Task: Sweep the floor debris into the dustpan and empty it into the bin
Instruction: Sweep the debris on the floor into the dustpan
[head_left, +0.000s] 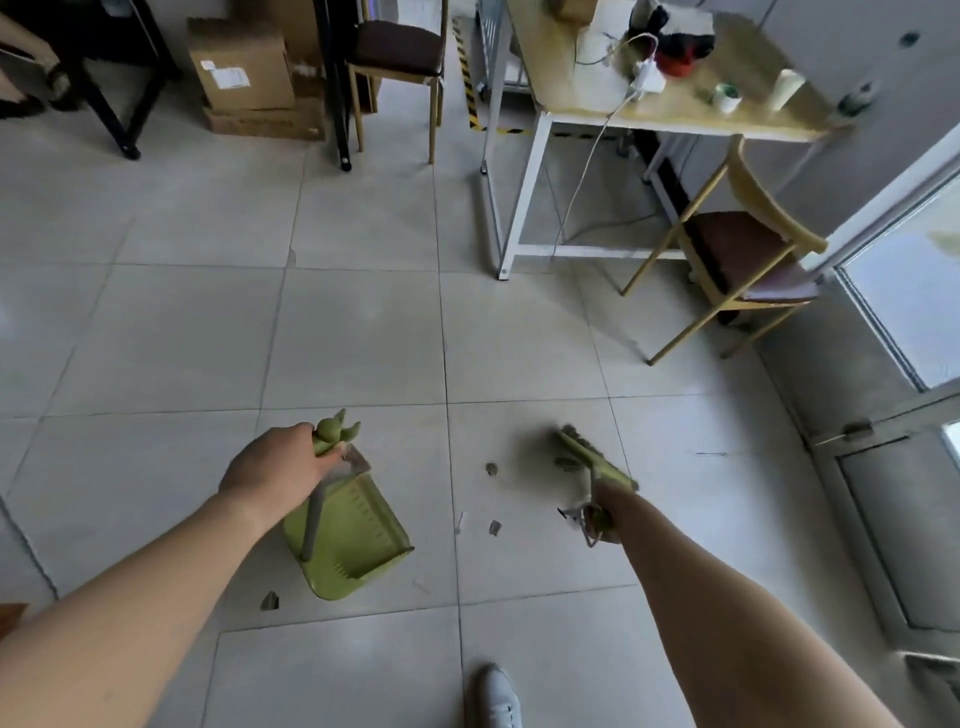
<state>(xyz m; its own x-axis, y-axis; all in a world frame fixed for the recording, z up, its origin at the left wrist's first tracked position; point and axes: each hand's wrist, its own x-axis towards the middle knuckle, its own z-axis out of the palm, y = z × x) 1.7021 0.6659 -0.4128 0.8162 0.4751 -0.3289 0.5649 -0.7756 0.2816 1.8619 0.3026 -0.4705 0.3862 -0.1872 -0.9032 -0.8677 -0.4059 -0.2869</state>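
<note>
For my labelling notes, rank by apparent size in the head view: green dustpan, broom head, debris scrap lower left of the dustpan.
1. green dustpan
2. broom head
3. debris scrap
All are near floor level, so nearness hardly skews this.

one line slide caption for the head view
Left hand grips the green dustpan, right hand the broom, debris scraps on the tiles between them

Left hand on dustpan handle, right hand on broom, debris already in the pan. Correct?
Not quite. The head view shows the debris lying on the floor between dustpan and broom, not in the pan. The left hand does grip the dustpan handle, the right hand the broom.
</note>
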